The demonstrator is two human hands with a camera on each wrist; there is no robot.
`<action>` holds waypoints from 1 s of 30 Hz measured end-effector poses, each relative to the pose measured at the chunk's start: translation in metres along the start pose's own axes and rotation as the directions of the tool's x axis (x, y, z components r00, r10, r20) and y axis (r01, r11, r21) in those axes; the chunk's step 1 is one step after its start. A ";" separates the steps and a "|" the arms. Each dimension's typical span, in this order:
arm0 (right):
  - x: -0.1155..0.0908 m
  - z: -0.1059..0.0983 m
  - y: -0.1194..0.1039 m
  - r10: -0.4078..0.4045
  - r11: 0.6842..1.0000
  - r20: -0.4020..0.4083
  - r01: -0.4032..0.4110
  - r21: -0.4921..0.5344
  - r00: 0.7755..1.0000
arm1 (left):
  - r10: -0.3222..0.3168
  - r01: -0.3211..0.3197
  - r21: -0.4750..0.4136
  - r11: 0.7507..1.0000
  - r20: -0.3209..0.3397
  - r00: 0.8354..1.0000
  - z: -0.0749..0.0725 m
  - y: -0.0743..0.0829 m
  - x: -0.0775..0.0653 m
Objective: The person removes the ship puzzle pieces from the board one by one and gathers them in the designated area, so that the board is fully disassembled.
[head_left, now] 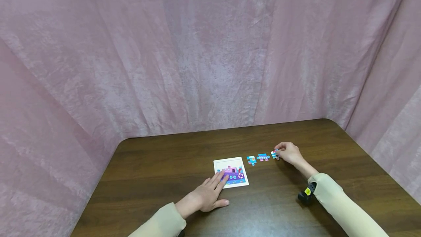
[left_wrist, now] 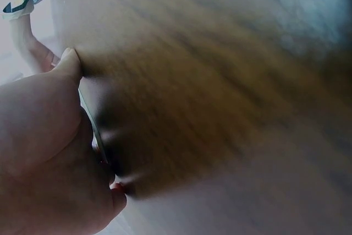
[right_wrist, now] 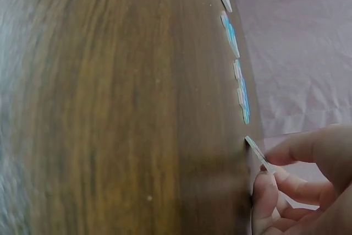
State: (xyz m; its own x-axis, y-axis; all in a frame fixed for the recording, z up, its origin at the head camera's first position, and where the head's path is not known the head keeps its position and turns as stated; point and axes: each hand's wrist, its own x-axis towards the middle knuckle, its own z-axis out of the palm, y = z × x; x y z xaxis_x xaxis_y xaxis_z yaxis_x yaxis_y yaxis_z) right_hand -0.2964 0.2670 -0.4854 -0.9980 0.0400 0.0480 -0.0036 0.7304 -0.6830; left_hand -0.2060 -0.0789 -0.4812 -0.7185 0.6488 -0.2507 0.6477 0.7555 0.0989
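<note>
My left hand (head_left: 210,193) lies with straight fingers over the lower left of a white-framed puzzle board (head_left: 227,161), which shows a purple ship with its lower part pieced together. At the right end of a row of loose pieces, my right hand (head_left: 289,153) pinches a jigsaw piece (head_left: 274,154) between thumb and fingers. In the right wrist view that piece (right_wrist: 257,151) is tilted, one edge at or near the table. Left of it lie a blue-and-pink piece (head_left: 263,157) and a blue-and-orange piece (head_left: 251,160), flat on the wood.
The brown wooden table (head_left: 158,164) has rounded far corners. Behind it hangs a pink curtain (head_left: 210,54), reaching down to the table's back edge. A black wrist camera (head_left: 306,195) is strapped below the right sleeve.
</note>
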 end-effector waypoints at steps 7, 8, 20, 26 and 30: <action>0.000 0.002 0.004 -0.013 0.999 -0.006 0.013 -0.042 1.000 | -0.008 0.008 0.002 1.000 -0.008 1.000 -0.001 0.002 -0.001; 0.001 0.002 0.005 -0.017 0.999 -0.009 0.016 -0.045 1.000 | -0.006 0.006 -0.002 1.000 -0.004 1.000 0.000 0.001 0.000; 0.000 0.000 0.002 -0.025 0.999 -0.020 0.025 -0.044 0.999 | 0.028 -0.026 0.026 0.999 -0.087 0.996 0.024 -0.013 0.013; -0.002 0.002 -0.002 -0.100 0.995 -0.088 0.099 -0.017 0.991 | 0.029 -0.025 0.044 0.999 -0.086 0.996 0.024 -0.014 0.014; -0.004 0.006 -0.013 -0.082 0.997 -0.085 0.083 -0.001 0.993 | 0.020 -0.018 0.044 0.999 -0.054 0.998 0.016 -0.009 0.009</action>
State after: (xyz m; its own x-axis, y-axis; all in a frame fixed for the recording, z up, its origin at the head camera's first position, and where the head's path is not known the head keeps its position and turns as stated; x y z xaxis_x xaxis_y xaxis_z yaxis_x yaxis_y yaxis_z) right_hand -0.2932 0.2533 -0.4811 -0.9854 0.0374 0.1659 -0.0860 0.7319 -0.6760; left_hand -0.2141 -0.0816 -0.4993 -0.7177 0.6680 -0.1967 0.6710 0.7390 0.0612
